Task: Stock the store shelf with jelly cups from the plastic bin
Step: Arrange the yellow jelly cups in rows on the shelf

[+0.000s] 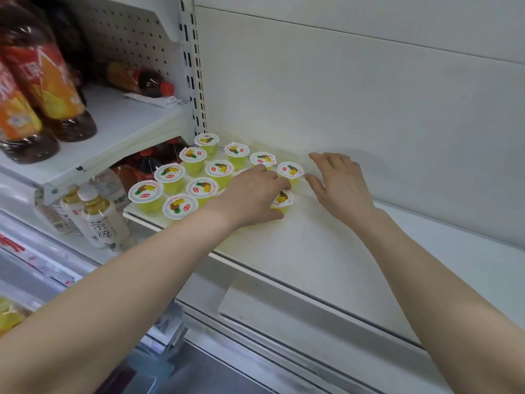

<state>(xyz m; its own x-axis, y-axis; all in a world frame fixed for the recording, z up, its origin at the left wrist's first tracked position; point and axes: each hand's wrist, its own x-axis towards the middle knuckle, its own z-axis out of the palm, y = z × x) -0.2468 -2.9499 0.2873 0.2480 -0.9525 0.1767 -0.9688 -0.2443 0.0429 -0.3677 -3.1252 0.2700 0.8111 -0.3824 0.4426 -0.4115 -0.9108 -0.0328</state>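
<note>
On the shelf (pixel 326 251), the left hand (pixel 252 194) has its grip curled round a cup (pixel 284 199) at the cluster's near right corner. The right hand (pixel 339 182), grip released and fingers loosely spread, is just right of it. The other cups (pixel 170 173) stand in rows behind and to the left, reaching the shelf's back wall

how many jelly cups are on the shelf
11 cups on the shelf: four along the back, six in front of them at the left, one in the left hand. The hand may hide more.
</note>
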